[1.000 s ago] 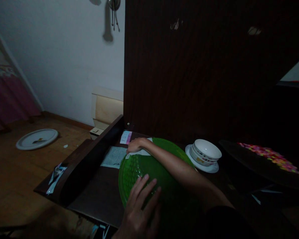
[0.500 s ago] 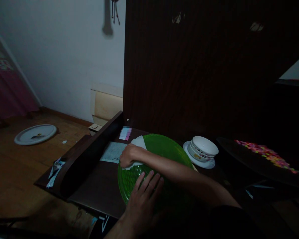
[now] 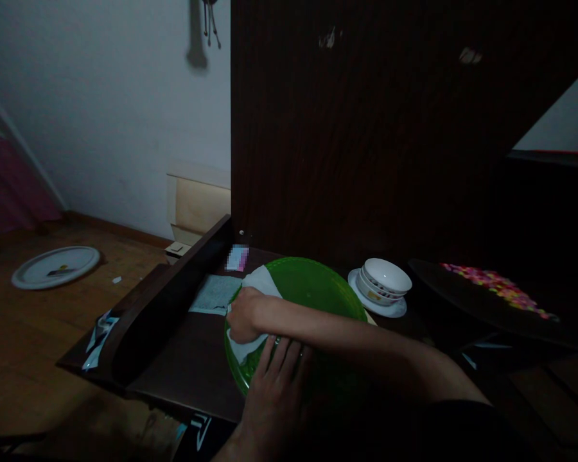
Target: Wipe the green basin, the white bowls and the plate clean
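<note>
A round green tray (image 3: pixel 313 282) lies on the dark wooden surface in front of me. My right arm reaches across it from the right, and my right hand (image 3: pixel 245 316) is closed on a white cloth (image 3: pixel 264 282), pressing it against the tray's left part. Below that arm, my left hand (image 3: pixel 279 378) rests with fingers stretched out on the near part of the tray. The tray's near right part is hidden by my arm and shadow. Just beyond its left rim lies a flat greyish cloth (image 3: pixel 212 294).
Stacked white bowls (image 3: pixel 388 277) stand on a white plate (image 3: pixel 391 311) right of the tray. Farther right lies a dark surface with small bright pink and yellow pieces (image 3: pixel 498 289). A low dark ledge (image 3: pixel 173 295) borders the left. A white oval lid-like thing (image 3: pixel 58 266) lies on the floor.
My right hand has moved slightly nearer to me along the tray's left edge, with the cloth under it. My left hand stays on the tray. The view has shifted a little to the right.
</note>
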Action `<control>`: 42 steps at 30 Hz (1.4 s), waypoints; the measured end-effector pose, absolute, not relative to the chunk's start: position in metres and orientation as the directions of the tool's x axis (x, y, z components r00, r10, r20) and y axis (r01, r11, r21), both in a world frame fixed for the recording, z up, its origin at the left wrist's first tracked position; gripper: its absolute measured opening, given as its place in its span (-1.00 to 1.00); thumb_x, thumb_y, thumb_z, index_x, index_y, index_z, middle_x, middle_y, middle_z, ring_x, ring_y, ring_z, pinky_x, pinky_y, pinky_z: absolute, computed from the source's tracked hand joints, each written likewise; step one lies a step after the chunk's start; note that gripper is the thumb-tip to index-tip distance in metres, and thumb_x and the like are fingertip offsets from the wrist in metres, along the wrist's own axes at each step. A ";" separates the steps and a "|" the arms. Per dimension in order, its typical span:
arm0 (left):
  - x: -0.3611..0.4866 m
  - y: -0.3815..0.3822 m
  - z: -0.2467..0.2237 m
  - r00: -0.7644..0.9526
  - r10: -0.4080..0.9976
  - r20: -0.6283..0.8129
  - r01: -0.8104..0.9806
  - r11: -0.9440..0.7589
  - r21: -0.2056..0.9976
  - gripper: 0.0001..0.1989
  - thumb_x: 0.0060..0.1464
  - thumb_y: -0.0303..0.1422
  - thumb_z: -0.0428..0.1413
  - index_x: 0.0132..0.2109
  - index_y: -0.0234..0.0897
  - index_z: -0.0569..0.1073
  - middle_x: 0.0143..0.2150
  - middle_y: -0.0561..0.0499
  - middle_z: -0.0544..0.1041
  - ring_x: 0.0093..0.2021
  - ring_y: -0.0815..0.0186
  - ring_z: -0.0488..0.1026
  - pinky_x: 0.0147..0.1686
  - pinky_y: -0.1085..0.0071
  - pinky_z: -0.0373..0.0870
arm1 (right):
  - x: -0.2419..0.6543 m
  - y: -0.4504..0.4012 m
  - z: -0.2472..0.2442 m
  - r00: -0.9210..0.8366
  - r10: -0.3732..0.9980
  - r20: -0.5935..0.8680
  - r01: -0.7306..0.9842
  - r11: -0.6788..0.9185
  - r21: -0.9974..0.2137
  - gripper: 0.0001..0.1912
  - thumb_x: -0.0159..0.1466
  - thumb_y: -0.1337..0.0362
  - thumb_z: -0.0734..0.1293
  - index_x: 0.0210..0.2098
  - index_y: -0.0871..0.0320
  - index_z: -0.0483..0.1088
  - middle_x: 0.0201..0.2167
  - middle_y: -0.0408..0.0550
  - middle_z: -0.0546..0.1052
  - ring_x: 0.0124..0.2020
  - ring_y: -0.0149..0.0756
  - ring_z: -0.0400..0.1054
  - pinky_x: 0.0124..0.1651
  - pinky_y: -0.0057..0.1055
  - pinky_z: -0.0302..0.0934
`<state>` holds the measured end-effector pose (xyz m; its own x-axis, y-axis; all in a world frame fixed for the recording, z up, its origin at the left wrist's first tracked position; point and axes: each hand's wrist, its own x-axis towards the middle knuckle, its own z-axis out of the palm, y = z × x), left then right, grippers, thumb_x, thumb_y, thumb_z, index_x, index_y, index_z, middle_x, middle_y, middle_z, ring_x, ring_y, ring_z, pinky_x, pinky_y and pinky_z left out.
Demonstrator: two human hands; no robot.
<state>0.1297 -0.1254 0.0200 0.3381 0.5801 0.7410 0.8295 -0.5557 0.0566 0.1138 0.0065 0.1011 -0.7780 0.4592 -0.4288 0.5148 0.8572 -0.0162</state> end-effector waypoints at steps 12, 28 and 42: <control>0.130 -0.126 0.018 0.344 0.612 0.712 0.829 -0.554 0.076 -0.41 0.22 -0.16 0.09 0.29 -0.39 0.31 0.27 -0.15 0.45 0.32 0.05 0.28 0.34 0.09 0.11 | 0.151 0.090 0.125 -0.609 0.737 -0.294 0.763 0.646 0.038 -0.44 0.42 0.15 0.01 0.17 0.27 0.43 0.23 0.27 0.40 0.21 0.03 0.35 0.09 -0.14 0.31; 0.126 -0.126 0.026 0.404 0.598 0.692 0.807 -0.589 0.038 -0.45 0.27 -0.21 0.06 0.27 -0.48 0.29 0.24 -0.25 0.46 0.31 0.00 0.29 0.33 -0.05 0.11 | 0.141 0.043 0.125 -0.734 0.603 -0.313 0.622 0.782 0.045 -0.43 0.36 0.06 0.12 -0.01 0.38 0.55 0.03 0.40 0.53 0.09 0.15 0.44 0.02 -0.12 0.29; 0.123 -0.140 0.022 0.314 0.321 0.894 0.620 -0.782 0.063 -0.69 0.15 -0.57 0.08 0.05 -0.44 0.44 -0.02 -0.20 0.63 0.21 0.10 0.43 0.19 0.14 0.41 | 0.157 -0.002 0.127 -0.962 0.247 -0.116 0.258 0.962 -0.089 -0.60 0.46 0.18 0.11 -0.11 0.22 0.54 -0.13 0.08 0.62 -0.12 -0.20 0.50 -0.04 -0.28 0.30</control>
<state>0.1228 -0.1398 0.0219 0.3135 0.3209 0.8937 0.6197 -0.7823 0.0635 0.1568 -0.0023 0.1268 -0.9621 0.2468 -0.1162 0.2576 0.9621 -0.0894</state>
